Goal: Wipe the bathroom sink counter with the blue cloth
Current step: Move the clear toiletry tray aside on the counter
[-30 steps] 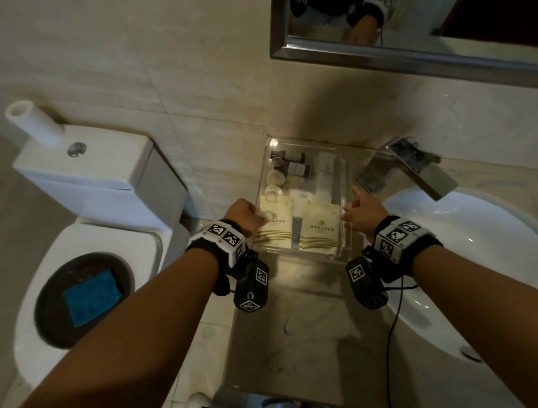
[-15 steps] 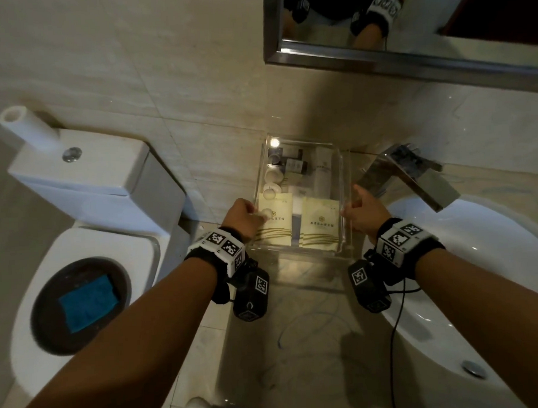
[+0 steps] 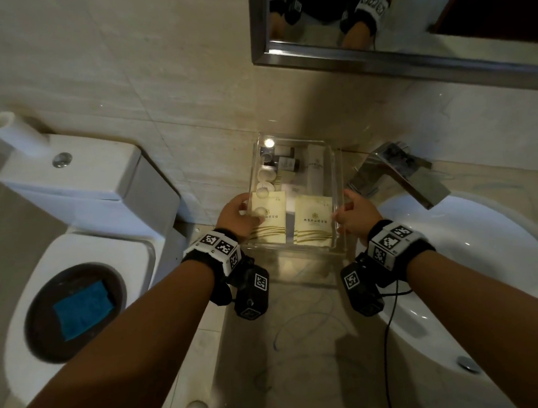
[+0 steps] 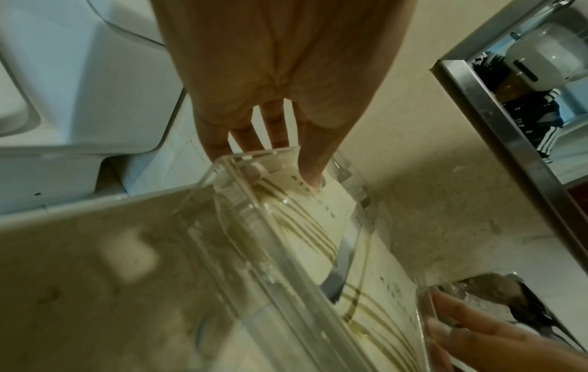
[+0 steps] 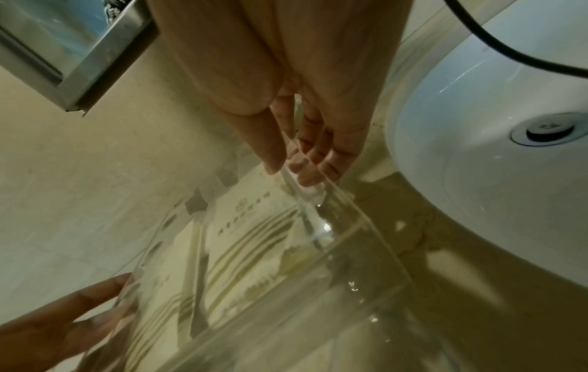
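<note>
While both hands' fingers clasp the clear tray (image 3: pixel 338 197) on the worktop (image 3: pixel 301 335), the blue cloth (image 3: pixel 81 310) lies on the toilet lid, nearer the left hand (image 3: pixel 236 217) than the right hand (image 3: pixel 356 217).

The back of the counter (image 3: pixel 301 341) is taken up by a clear tray (image 3: pixel 338 200) full of packets and small bottles, gripped at its 2 side walls by the left hand (image 3: pixel 236 219) and the right hand (image 3: pixel 356 217). Just right of the tray the way is narrowed by the tap (image 3: pixel 395 170) and the basin (image 3: pixel 468 275). In front of the tray bare counter is left open. Left of the tray, past the counter edge, the toilet tank (image 3: pixel 85 181) is found.
</note>
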A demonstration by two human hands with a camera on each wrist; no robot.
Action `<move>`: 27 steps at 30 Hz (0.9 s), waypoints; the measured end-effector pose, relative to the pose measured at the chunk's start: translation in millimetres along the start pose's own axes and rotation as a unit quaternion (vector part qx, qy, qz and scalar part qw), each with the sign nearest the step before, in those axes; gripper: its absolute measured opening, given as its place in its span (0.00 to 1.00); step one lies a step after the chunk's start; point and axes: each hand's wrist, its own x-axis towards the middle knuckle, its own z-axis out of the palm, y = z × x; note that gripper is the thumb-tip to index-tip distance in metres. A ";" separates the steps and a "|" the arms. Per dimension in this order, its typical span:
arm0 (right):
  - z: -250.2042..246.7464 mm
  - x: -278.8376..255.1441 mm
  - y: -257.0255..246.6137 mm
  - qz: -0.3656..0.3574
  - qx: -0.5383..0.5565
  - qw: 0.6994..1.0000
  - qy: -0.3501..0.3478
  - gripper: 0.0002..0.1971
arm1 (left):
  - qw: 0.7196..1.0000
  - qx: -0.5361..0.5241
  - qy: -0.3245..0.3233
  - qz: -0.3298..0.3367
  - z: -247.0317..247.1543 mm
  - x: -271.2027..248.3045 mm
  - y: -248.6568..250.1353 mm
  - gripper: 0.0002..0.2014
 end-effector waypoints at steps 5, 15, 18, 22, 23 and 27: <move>-3.0 2.1 -5.3 -0.013 -0.006 1.000 0.012 0.27 | 1.000 -0.008 -0.004 0.013 -0.8 2.7 4.7 0.23; -5.0 8.3 -5.5 0.012 0.028 0.999 0.021 0.37 | 1.000 -0.014 -0.017 -0.017 -7.8 8.5 8.2 0.28; -2.0 11.6 -6.1 0.029 0.013 0.999 0.039 0.37 | 1.000 -0.007 -0.003 -0.023 -6.9 7.2 10.6 0.30; 1.9 8.3 -4.8 0.000 -0.096 0.993 0.063 0.32 | 0.999 0.042 -0.010 0.011 -5.5 -7.4 10.5 0.32; 2.1 7.2 -3.4 -0.011 -0.135 0.989 0.066 0.30 | 0.998 0.052 -0.017 0.021 -5.7 -11.3 9.6 0.33; 3.8 -14.4 -8.8 -0.037 -0.263 0.960 0.090 0.22 | 0.993 0.115 -0.008 0.030 -14.2 -27.3 9.7 0.31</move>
